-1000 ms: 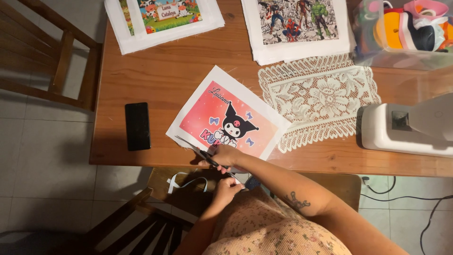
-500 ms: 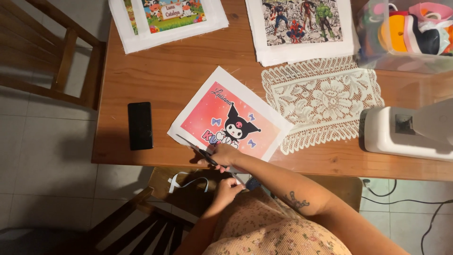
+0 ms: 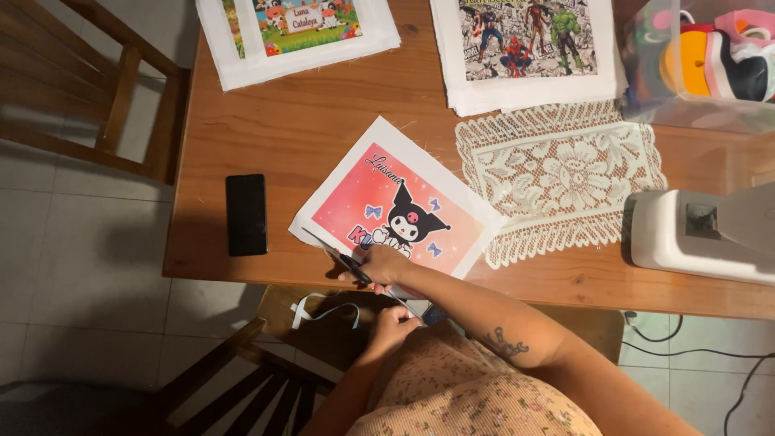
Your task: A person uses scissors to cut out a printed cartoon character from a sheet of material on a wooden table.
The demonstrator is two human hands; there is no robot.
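The right hand (image 3: 386, 265) is closed on the scissors (image 3: 343, 258), their blades lying along the near left edge of the pink print (image 3: 395, 211) at the table's (image 3: 307, 129) near edge. The left hand (image 3: 393, 324), below the table edge, pinches a white strip (image 3: 323, 308). A phone (image 3: 246, 214) lies to the left, a lace mat (image 3: 565, 173) right.

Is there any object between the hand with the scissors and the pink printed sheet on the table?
Nothing visible does. The right hand holds the scissors right at the near edge of the pink printed sheet, blades open. The black phone lies to the side, apart from the sheet.
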